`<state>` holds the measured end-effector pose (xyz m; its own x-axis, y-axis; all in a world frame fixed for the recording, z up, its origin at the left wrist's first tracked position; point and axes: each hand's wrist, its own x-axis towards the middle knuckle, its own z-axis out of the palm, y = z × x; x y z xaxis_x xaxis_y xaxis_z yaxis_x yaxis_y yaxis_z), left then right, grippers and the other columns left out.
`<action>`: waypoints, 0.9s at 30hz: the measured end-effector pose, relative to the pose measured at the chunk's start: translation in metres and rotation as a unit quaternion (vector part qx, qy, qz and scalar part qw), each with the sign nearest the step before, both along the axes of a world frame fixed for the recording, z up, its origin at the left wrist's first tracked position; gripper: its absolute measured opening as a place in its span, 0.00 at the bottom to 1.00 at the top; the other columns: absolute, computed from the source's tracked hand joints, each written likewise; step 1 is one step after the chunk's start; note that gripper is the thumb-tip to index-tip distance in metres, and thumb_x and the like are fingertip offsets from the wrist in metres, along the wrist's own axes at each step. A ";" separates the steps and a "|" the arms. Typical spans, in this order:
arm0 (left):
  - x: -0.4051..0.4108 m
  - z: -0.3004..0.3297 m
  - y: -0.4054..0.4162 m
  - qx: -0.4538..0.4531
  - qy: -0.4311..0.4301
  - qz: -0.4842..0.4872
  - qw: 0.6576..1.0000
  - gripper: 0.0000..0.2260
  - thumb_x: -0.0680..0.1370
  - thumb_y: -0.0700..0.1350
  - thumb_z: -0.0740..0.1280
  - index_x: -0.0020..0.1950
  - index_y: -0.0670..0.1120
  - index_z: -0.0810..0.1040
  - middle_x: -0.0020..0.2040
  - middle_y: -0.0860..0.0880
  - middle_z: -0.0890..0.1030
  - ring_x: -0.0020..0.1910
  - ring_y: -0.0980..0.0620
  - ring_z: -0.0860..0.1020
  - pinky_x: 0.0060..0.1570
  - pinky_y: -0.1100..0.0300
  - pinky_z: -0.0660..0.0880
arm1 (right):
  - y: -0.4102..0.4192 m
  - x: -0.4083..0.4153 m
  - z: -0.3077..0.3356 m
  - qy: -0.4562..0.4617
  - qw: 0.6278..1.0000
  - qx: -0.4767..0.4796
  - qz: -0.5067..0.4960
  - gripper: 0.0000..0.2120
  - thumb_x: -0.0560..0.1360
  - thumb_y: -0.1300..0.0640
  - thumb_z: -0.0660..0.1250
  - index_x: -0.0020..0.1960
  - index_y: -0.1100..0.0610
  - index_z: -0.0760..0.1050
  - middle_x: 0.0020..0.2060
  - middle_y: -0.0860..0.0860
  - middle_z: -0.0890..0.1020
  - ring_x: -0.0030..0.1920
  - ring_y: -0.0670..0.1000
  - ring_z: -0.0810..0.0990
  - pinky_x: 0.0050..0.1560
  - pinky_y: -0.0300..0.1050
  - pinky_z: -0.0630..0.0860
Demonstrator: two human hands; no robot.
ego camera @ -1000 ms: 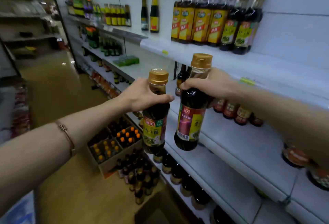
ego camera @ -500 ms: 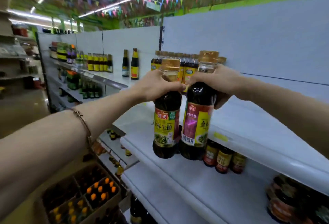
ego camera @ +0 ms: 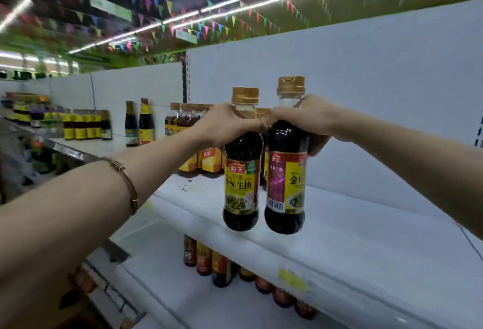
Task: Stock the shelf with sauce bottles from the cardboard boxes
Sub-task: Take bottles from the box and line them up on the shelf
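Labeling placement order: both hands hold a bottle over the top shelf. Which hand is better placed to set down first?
Right, probably. The right hand holds its bottle over bare shelf. The left hand holds its bottle nearer the front edge, with the stocked row just behind. Close call.

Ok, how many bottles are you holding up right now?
2. One in the left hand, the green-labelled bottle; one in the right hand, the purple-labelled bottle. Both are held by the neck, above the shelf.
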<state>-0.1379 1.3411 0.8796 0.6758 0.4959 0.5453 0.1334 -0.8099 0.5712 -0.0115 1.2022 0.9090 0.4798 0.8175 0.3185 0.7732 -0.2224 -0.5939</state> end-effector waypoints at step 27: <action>0.049 -0.125 0.112 -0.153 0.063 -0.194 0.967 0.35 0.68 0.49 0.78 0.68 0.53 0.61 0.54 0.61 0.75 0.54 0.62 0.76 0.47 0.73 0.70 | 0.058 0.042 -0.122 0.143 0.986 -0.069 -0.056 0.27 0.66 0.47 0.78 0.60 0.43 0.69 0.52 0.45 0.81 0.54 0.50 0.81 0.49 0.51 0.83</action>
